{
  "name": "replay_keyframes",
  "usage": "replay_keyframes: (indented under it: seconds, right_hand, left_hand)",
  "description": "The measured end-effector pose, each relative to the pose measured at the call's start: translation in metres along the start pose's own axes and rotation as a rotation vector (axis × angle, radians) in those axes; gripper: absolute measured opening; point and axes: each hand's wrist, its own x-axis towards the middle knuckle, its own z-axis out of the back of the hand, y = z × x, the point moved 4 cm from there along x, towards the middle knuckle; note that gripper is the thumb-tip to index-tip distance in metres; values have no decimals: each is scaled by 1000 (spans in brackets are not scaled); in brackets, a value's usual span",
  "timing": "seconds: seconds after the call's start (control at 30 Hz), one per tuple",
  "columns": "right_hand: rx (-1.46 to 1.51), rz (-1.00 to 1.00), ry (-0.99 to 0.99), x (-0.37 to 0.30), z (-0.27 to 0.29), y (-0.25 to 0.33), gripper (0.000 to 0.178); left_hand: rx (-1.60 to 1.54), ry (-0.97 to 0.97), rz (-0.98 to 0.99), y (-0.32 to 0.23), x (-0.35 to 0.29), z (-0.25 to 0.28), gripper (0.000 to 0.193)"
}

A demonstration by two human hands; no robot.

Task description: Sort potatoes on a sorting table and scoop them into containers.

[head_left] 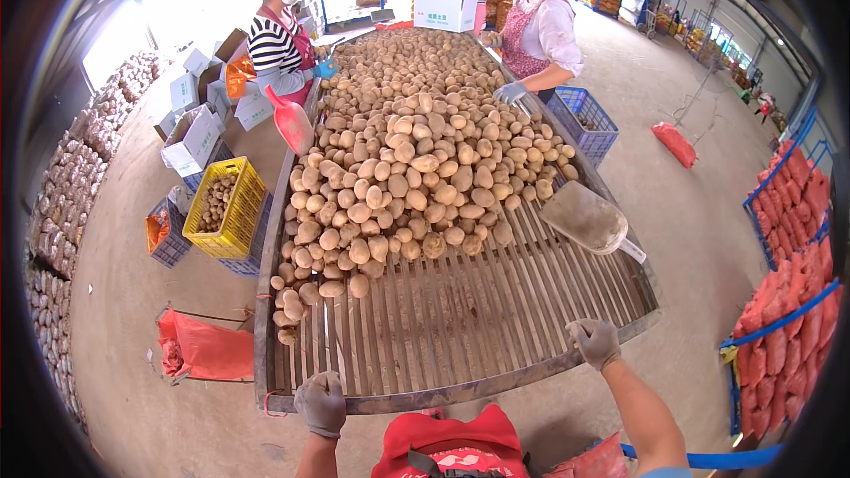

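A long slatted sorting table (pixel 496 382) stretches away from me, heaped with brown potatoes (pixel 425 168) over its middle and far parts. My left hand (pixel 321 403), in a grey glove, is closed on the near metal rim close to the left corner. Further right along that rim, my right hand (pixel 595 343), also gloved in grey, grips the edge with curled fingers. A dusty scoop (pixel 584 217) with a white handle lies at the right side of the slats. At the left side a red scoop (pixel 292 122) leans by the potato heap.
Several co-workers (pixel 283 40) stand around the far part. A white carton (pixel 444 11) is at the far end. A yellow crate (pixel 226 205) of potatoes stands left, a blue crate (pixel 584 127) right. Red sacks (pixel 792 327) are stacked far right; a red sack (pixel 208 347) lies left.
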Motion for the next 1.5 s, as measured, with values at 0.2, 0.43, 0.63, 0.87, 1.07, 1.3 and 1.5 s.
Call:
replay_keyframes:
  seconds: [0.2,0.43,0.63,0.87,1.07,1.3,1.5]
  right_hand:
    - [-7,-57,83,-1,-1,-3,32]
    - [26,-82,88,1,1,0,32]
    - [28,-79,83,5,-1,1,30]
    - [46,-72,60,-1,3,2,32]
    - [46,-68,45,-2,0,-5,28]
    - [19,-50,60,1,3,2,30]
    - [35,-58,64,2,2,2,31]
  left_hand:
    - [-5,-39,-7,-6,1,4,29]
    - [-15,-105,-76,-6,3,-1,23]
    - [-28,-81,-74,-11,5,7,26]
    - [-48,-104,-82,-12,3,4,27]
    - [-35,-121,-94,-5,-1,0,26]
    - [-7,-110,-81,-2,0,-2,23]
    - [-22,-140,-90,-9,2,2,25]
